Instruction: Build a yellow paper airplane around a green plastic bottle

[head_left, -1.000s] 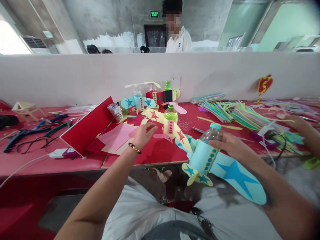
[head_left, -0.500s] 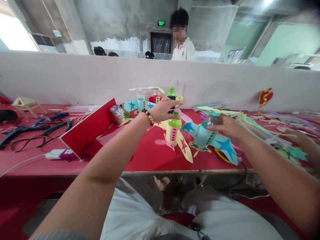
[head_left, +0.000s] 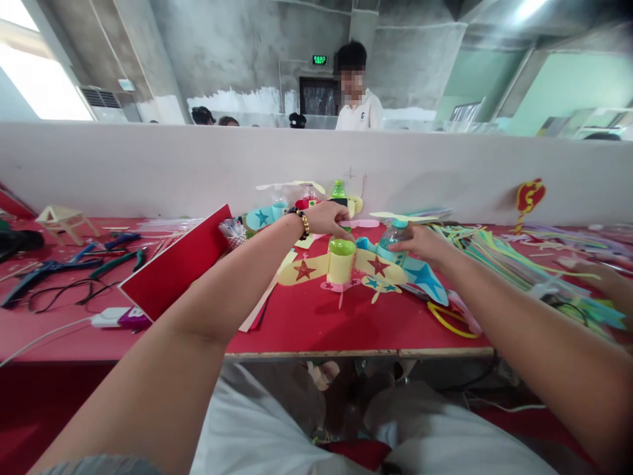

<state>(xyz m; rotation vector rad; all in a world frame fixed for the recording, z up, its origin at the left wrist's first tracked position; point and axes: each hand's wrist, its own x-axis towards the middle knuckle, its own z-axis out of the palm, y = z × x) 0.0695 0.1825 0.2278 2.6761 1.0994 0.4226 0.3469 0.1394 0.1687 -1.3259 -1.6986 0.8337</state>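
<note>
Behind my left grip I wear a bracelet of dark and gold beads; my sleeve edge looks grey, perhaps ribbed, my trousers whitish.

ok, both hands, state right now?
Left hand: closed on the green plastic bottle with yellow paper wings.
Right hand: closed on the teal-capped plastic bottle with blue paper wings.

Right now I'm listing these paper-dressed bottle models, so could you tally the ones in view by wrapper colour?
Light blue: 2 (front blue model in the right hand; back blue model)
Yellow: 1 (yellow model at the left hand)
Red: 1 (red model)
Black: 1 (black-wrapped model, partly hidden)
Total: 5
</note>
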